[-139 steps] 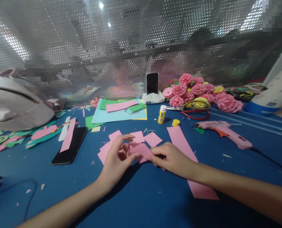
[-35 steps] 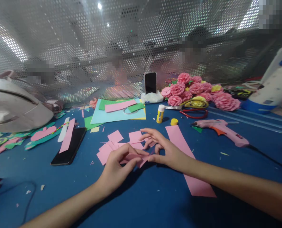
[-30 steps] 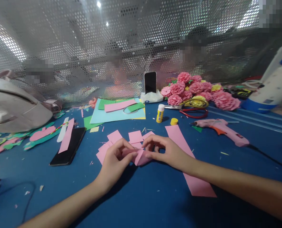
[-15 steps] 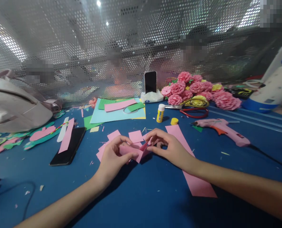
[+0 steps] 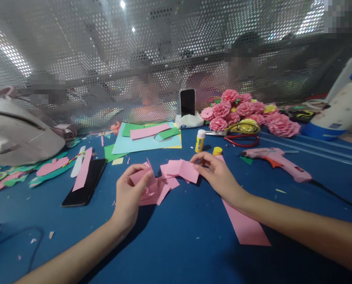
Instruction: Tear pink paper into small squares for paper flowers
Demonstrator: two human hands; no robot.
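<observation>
My left hand (image 5: 127,199) pinches a pink paper piece (image 5: 138,177) between thumb and fingers. More pink paper squares (image 5: 163,191) lie loosely overlapped on the table beside and under it. Between thumb and fingertips of my right hand (image 5: 220,177) is the edge of a creased pink paper square (image 5: 189,170), which rests over other pieces. A long pink paper strip (image 5: 243,224) runs beneath my right wrist. Just behind the hands stand an uncapped-looking glue stick (image 5: 200,141) and a yellow cap (image 5: 217,151).
At right lies a pink hot glue gun (image 5: 285,161) with its cord. Scissors (image 5: 242,140) and pink paper flowers (image 5: 245,108) sit behind. A black phone (image 5: 94,185) lies left, near a white bag (image 5: 19,134). Coloured sheets (image 5: 122,146) and an upright phone (image 5: 188,101) are at the back.
My hands have moved apart, left hand to the left and right hand slightly right and back. The pink paper they both held together is now separated, one piece in each hand.
</observation>
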